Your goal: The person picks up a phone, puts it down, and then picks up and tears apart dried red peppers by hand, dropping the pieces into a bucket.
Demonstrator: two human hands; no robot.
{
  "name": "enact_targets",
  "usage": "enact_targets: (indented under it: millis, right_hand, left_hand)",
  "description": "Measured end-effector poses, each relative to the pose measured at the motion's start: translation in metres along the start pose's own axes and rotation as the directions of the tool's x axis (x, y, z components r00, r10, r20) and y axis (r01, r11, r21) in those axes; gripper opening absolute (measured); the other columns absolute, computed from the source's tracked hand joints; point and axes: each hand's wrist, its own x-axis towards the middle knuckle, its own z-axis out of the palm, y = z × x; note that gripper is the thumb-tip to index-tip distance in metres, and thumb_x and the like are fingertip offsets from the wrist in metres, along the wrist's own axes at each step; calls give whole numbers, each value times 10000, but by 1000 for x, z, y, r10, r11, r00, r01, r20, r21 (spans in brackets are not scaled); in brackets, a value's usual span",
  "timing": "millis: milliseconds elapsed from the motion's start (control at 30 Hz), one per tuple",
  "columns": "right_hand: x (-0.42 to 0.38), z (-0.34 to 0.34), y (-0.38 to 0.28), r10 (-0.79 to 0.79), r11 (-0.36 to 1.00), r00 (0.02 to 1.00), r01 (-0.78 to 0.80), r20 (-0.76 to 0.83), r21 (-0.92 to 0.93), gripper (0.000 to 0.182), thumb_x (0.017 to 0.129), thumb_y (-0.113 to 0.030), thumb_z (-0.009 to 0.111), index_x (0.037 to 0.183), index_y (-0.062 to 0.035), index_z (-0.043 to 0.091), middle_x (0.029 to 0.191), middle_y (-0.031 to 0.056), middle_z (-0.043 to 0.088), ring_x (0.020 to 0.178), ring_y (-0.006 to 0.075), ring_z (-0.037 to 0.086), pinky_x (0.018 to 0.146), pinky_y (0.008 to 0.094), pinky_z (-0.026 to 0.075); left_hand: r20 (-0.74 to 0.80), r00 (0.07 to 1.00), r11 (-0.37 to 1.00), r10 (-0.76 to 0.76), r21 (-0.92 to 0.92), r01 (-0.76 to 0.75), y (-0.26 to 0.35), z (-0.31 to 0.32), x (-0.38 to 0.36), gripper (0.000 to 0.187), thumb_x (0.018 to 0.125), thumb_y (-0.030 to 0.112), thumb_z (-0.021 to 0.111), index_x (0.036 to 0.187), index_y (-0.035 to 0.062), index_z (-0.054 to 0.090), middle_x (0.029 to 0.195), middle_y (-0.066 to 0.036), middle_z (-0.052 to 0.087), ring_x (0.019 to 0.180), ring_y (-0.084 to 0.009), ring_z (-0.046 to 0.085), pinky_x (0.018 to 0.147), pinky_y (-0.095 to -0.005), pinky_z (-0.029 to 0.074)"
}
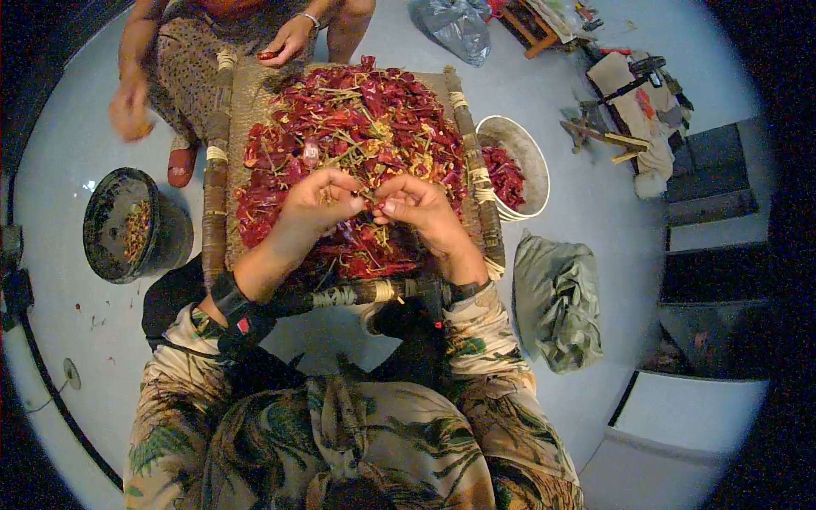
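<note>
A heap of dried red chilies (340, 110), with stems and yellow seeds among them, covers a woven bed with a wooden frame (215, 183). Just over the heap, my left hand (321, 202) and my right hand (421, 208) meet, fingertips almost touching. Both pinch a small dried red chili (369, 201) between them; the fingers partly cover it, so its stem and body are hard to tell apart.
A black bucket (161, 246) with bits of stem and seed stands at left. On the right are a white bucket (535, 153) holding red chilies and a green sack (557, 297). Opposite, a person's hand (291, 41) holds a chili; their other hand (130, 109) is blurred.
</note>
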Motion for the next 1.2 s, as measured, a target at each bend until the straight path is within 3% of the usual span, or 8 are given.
enact_targets:
  millis: [100,133,233,500,800,900,1000,1200]
  right_hand:
    - [-1,5,0,30,999,999,-31,37,11,222,833,-99,631,1040,-36,578,884,46,625,813,143,621,735,271,515]
    - [-1,7,0,28,999,998,-30,47,30,232,835,-104,630,1050,-36,574,890,47,624,817,143,620,736,274,515]
    - [0,14,-1,25,997,998,-29,57,72,265,841,-107,626,1086,-33,556,912,51,622,825,140,616,742,276,513]
    - [1,48,4,-190,975,979,197,-72,106,323,836,-52,619,1139,-23,514,918,41,611,769,99,581,726,223,482]
    - [-1,37,9,-65,987,996,55,-65,-153,151,854,-101,617,975,-39,550,819,5,584,724,85,563,651,221,477]
    - [2,40,13,-91,995,982,85,-163,-44,233,839,-120,640,1031,-37,536,844,24,597,758,102,573,684,245,489]
    - [1,50,5,-358,915,897,281,-259,-290,358,808,-144,678,1105,-38,509,883,60,610,805,133,587,717,277,497]
    - [-2,63,7,-435,782,878,259,-199,-567,478,757,-187,718,1151,-42,491,903,105,618,809,214,611,722,324,500]
  left_hand:
    - [22,942,884,334,341,-321,-4,3,2,134,801,101,660,883,44,571,789,15,551,720,-63,504,647,-204,406]
    - [19,972,941,232,247,-230,0,5,-2,97,812,92,638,830,27,567,800,-4,552,777,-100,524,704,-235,420]
    - [62,917,803,394,462,-376,-4,-2,0,95,811,81,624,828,21,553,791,-34,552,773,-118,529,706,-266,427]
    - [-48,888,728,457,593,-342,-10,-2,1,133,829,111,597,830,10,510,788,-100,549,748,-204,539,690,-312,433]
    - [-78,860,664,504,672,-328,-9,-6,2,144,832,121,595,846,9,504,770,-128,552,721,-247,542,669,-341,436]
    - [-118,886,719,447,636,-278,-9,-6,2,150,841,133,593,843,9,508,754,-119,560,706,-233,544,661,-341,438]
    - [-146,860,704,489,649,-290,-14,-9,6,152,848,140,591,837,11,512,736,-109,564,681,-216,544,641,-334,441]
    - [-169,872,727,460,636,-261,-17,-4,4,146,833,121,613,816,15,515,729,-110,563,654,-214,546,607,-331,445]
